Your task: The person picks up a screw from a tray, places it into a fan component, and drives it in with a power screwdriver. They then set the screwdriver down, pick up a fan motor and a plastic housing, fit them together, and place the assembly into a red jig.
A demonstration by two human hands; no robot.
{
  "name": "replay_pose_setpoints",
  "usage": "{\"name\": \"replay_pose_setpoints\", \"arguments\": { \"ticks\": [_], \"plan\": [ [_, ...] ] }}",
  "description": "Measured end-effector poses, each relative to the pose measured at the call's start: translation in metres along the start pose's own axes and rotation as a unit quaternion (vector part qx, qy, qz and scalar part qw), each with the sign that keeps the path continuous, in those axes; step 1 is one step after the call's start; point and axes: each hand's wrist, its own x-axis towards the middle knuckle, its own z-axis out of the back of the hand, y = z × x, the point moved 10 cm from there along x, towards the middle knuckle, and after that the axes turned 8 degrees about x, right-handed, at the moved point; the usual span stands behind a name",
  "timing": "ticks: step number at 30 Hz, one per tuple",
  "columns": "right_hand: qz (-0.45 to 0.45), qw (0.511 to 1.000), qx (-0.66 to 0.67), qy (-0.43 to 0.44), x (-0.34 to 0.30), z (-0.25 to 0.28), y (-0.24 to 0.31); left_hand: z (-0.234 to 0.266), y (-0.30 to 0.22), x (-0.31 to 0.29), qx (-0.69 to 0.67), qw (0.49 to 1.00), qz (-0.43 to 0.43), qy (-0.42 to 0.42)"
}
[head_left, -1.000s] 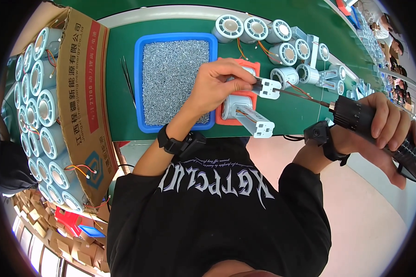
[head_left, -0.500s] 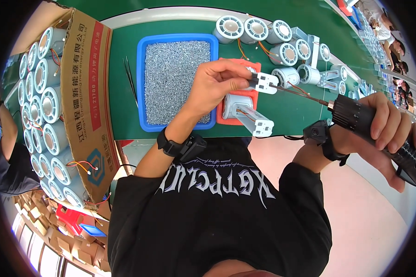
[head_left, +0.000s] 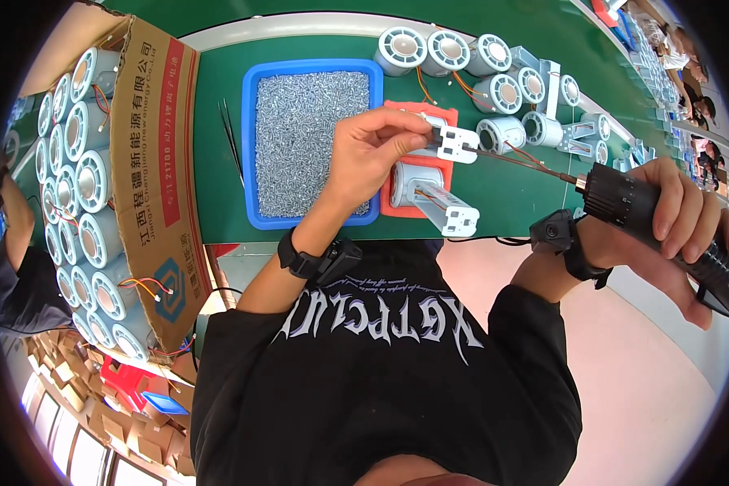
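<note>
My left hand (head_left: 371, 155) pinches a small black piece (head_left: 435, 136) against the end of a white bracket (head_left: 459, 147). What lies behind the fingers is hidden. My right hand (head_left: 676, 219) is wrapped round a black electric screwdriver (head_left: 621, 198), which lies level and points left. Its long thin bit (head_left: 526, 166) reaches to the white bracket; whether the tip sits on a screw cannot be made out. Just below, a grey cylindrical motor (head_left: 417, 180) with a second white bracket (head_left: 460, 221) lies in a red foam holder (head_left: 397, 212).
A blue tray (head_left: 249, 146) full of small screws stands left of the holder, with black tweezers (head_left: 231, 142) beside it. Several motors (head_left: 448, 53) with coloured wires stand at the back right. At far left a cardboard box (head_left: 158, 178) holds more motors; a person's arm (head_left: 14, 219) shows beyond.
My left hand and the white bracket have shifted slightly to the left. The screwdriver stays almost where it was, its bit still at the bracket.
</note>
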Motion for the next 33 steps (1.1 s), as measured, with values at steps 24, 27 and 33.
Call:
{"name": "replay_pose_setpoints", "arguments": {
  "ticks": [24,27,33],
  "plan": [
    [-0.013,0.996,-0.003,0.093,0.004,-0.021,-0.018,-0.006,-0.014,-0.002,0.094,0.992,-0.084,0.012],
    [0.033,0.990,0.029,0.133,0.007,-0.038,-0.020,-0.005,-0.012,-0.002,0.077,0.995,-0.069,0.015],
    [0.038,0.991,0.035,0.126,0.008,-0.039,-0.020,-0.006,-0.016,-0.001,0.093,0.992,-0.082,-0.004]
  ]
}}
